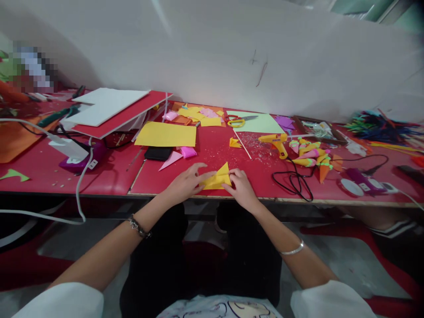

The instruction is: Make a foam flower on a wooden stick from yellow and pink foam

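Handling folded yellow paper [217, 180] at near edge of red table [212, 152]; we're pinching right end in right hand [244, 188], resting half-spread left hand [184, 184] on left end, can't tell if gripping. Lining edges up before pressing should keep creases crisp.

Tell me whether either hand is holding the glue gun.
No, the glue gun lies on the red table, and the left hand and right hand touch the folded yellow paper.
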{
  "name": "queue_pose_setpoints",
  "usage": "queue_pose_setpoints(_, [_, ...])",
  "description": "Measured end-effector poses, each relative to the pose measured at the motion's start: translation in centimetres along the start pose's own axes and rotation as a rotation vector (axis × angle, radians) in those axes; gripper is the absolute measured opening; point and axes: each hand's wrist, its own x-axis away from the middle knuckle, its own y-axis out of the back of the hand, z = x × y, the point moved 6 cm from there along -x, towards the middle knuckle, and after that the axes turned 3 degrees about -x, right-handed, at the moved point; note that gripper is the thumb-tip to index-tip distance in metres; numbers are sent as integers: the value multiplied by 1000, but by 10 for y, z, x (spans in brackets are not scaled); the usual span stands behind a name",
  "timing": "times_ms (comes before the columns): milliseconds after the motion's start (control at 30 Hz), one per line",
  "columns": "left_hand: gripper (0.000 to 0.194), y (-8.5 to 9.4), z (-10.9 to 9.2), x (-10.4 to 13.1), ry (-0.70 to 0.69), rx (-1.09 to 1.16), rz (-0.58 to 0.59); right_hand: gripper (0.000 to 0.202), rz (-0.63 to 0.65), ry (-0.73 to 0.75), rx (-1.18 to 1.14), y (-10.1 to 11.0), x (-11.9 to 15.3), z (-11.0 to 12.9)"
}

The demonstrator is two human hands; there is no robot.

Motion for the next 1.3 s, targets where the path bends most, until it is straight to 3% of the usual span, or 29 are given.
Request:
queue_pose_setpoints(100, [39,2,-19,-4,-274,-179,107,24,3,8,2,-1,0,0])
queue_pose_setpoints(200, [38,2,-26,-4,-361,-269,169,22,7,8,21,-1,0,0])
queue_pose_setpoints(533, [38,16,0,31,-292,-306,214,14,21,7,80,1,0,1])
queue_pose_setpoints(600, [36,18,0,33,-283,-290,215,21,-16,-3,140,5,4,7])
queue_pose_setpoints(667, [36,19,-2,32,-278,-272,205,28,-13,86,237,6,9,21])
queue_pose_setpoints(767, [35,19,-4,30,-273,-234,188,39,120,336,339,-6,21,48])
queue_pose_setpoints(833, [35,20,-5,30,-268,-194,178,39,161,364,363,-11,24,54])
queue_pose_setpoints(1000, [39,22,-2,32,-262,-146,175,33,161,295,358,-9,24,46])
queue_pose_setpoints(1300, [43,25,0,29,-279,-105,206,43,168,169,366,13,39,15])
